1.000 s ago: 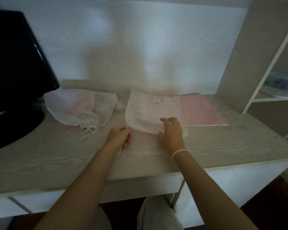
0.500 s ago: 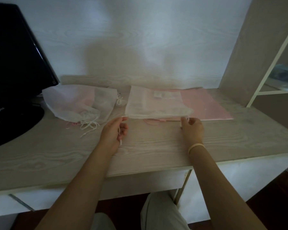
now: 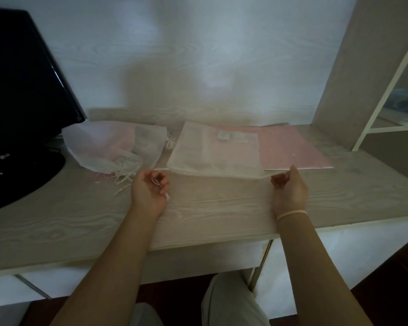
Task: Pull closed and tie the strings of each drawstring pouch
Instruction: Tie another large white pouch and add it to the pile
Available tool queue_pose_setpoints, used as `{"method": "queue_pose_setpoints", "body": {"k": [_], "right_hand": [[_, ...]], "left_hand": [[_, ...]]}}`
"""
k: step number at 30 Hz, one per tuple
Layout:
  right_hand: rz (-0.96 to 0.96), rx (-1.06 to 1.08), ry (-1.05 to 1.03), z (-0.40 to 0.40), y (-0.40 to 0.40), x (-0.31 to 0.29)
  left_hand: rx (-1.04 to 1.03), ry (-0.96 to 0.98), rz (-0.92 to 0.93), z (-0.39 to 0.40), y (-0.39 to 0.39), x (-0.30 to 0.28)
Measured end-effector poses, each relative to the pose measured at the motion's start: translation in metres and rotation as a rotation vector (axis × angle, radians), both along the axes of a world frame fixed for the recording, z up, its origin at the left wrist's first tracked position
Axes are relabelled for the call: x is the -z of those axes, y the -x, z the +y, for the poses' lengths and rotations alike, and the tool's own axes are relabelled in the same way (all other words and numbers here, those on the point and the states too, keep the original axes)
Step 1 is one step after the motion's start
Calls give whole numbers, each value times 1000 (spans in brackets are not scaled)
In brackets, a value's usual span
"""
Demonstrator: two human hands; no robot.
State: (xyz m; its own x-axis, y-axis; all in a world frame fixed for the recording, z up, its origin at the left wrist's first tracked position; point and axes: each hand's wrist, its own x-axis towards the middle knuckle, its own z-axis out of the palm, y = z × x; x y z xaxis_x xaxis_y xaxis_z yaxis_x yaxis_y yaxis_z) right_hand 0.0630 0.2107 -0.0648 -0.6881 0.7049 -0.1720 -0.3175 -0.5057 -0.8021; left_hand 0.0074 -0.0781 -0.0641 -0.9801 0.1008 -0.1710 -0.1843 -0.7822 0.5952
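**Both hands on the strings of the flat pouch**

A sheer white pouch [image 3: 212, 151] lay flat on the counter [image 3: 198, 215], its open hem toward the person and its far part overlapping a pink sheet [image 3: 292, 149]. A small white label [image 3: 223, 135] showed near its far edge. From the hem's left corner a white string [image 3: 161, 169] ran out to the left hand [image 3: 149, 191], whose grip was curled round it, palm turned up, with a pale end of string poking out below the fingers [image 3: 167, 196]. At the hem's right corner the right hand [image 3: 290, 189] had its thumb and fingertips drawn together in a pinch just beside the corner; the string there was too thin and blurred to make out, though the hem looked stretched taut between the two hands. A pale band [image 3: 291, 214] circled the right wrist.

To the left, well apart from the flat pouch, a second pouch [image 3: 108, 149] lay bunched and rumpled, with pink showing through its fabric and a tangle of loose white strings [image 3: 125, 176] spilling from its near side onto the counter. A small coil of white cord [image 3: 170, 143] lay between the two pouches, near the back.

At the far left stood a black monitor [image 3: 21, 78] on its round base. At the far right a white shelf frame [image 3: 386, 90] rose beside the counter, with something bluish on its shelf, too blurred to name.
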Motion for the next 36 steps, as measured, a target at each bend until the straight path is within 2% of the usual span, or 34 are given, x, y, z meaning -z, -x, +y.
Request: {"method": "queue_pose_setpoints", "body": {"k": [2,4,11,14,20,23,26,27,30,33,36], "right_hand": [[143,-3,169,3,-1,-2],[228,-42,246,5,0,-4],[261,-278,328,6,-8,-6],[217,-380,241,0,-9,-9],[-15,-442,-376,-16,-5,-4],[-179,-370,-816,-26,0,-10],[-412,-367,-1257,-34,3,-7],[-472,-362,-1366,-34,4,-6],[-574,-307,-1660,-31,7,-11],[-701,-231,-1931,-23,11,-23],[-800,-207,-2052,-14,7,-21]], "left_hand": [[-30,-49,-14,2,2,-1],[-55,-79,-42,6,6,-5],[-25,12,-8,9,-3,-9],[1,42,8,11,-3,-7],[46,219,90,19,-3,-5],[63,593,181,25,1,-7],[-45,1227,326,23,0,-1],[-88,1369,378,21,1,1],[-152,1619,466,8,9,2],[-288,1883,452,-11,16,-4],[-296,2061,419,-23,9,-5]]}}
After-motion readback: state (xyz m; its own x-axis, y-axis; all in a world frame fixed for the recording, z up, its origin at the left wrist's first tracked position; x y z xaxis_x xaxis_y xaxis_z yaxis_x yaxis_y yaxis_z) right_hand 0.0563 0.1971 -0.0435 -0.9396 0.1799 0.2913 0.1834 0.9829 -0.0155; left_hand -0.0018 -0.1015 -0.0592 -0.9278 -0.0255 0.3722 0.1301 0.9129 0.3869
